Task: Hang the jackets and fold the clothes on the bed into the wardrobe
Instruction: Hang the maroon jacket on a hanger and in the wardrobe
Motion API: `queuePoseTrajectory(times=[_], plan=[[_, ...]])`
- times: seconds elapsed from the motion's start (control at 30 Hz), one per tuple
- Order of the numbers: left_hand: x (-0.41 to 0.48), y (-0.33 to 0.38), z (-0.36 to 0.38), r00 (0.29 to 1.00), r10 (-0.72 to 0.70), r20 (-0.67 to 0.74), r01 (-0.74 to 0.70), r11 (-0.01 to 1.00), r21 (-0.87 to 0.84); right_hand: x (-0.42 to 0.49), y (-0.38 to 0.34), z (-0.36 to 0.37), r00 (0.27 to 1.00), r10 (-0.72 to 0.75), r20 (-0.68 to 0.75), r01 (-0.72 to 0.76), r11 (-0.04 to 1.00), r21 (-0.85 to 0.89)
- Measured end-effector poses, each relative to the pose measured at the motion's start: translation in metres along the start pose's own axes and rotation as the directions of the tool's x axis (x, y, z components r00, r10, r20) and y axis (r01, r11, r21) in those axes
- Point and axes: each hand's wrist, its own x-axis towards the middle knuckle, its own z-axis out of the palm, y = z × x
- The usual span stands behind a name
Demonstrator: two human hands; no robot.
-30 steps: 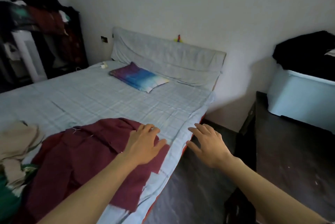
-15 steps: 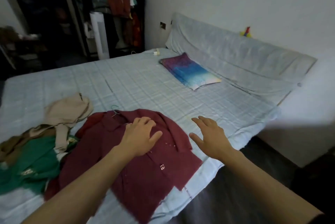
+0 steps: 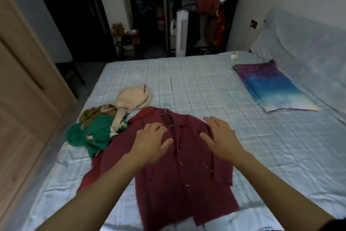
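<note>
- A dark red jacket (image 3: 177, 174) lies flat and face up on the bed (image 3: 206, 84), near its front edge, with the collar pointing away from the person.
- A teal hanger (image 3: 165, 111) sits in the collar, and its hook pokes out onto the sheet.
- The left hand (image 3: 151, 142) is palm down over the jacket's chest, left of the button line. Its fingers are spread and loosely bent and grip nothing.
- The right hand (image 3: 222, 137) is palm down over the other side of the chest. Its fingers are straight and spread and hold nothing.
- I cannot tell whether either palm presses the cloth or hangs just above it.
- 3 crumpled pieces lie in a heap touching the jacket's left shoulder: a green garment (image 3: 89, 135), a beige garment (image 3: 133, 99) and a brown garment (image 3: 93, 114).
- A purple and blue pillow (image 3: 271, 86) lies well apart at the head of the bed.
- A clothes rack (image 3: 206, 6) full of hanging clothes stands against the far wall.
- A wooden door (image 3: 28, 109) fills the left side.
</note>
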Motion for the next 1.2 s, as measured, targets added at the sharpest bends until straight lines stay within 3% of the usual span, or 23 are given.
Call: queuePoseTrajectory(times=[0.17, 0.33, 0.9, 1.2], plan=[[0.014, -0.037, -0.002, 0.993, -0.12, -0.002, 0.12, 0.993, 0.0, 0.052, -0.019, 0.021, 0.991, -0.123, 0.058, 0.122, 0.992, 0.015], [0.058, -0.08, 0.009, 0.988, -0.153, 0.01, 0.153, 0.988, -0.009, 0.111, -0.032, 0.039, 0.983, -0.154, 0.096, 0.155, 0.988, -0.005], [0.273, -0.182, 0.076, 0.982, -0.147, 0.114, 0.16, 0.981, -0.113, 0.34, 0.006, 0.111, 0.975, -0.016, 0.223, 0.027, 0.999, -0.046], [0.39, -0.214, 0.165, 0.966, -0.165, 0.198, 0.189, 0.976, -0.11, 0.456, 0.073, 0.205, 0.939, 0.053, 0.34, -0.053, 0.999, -0.009]])
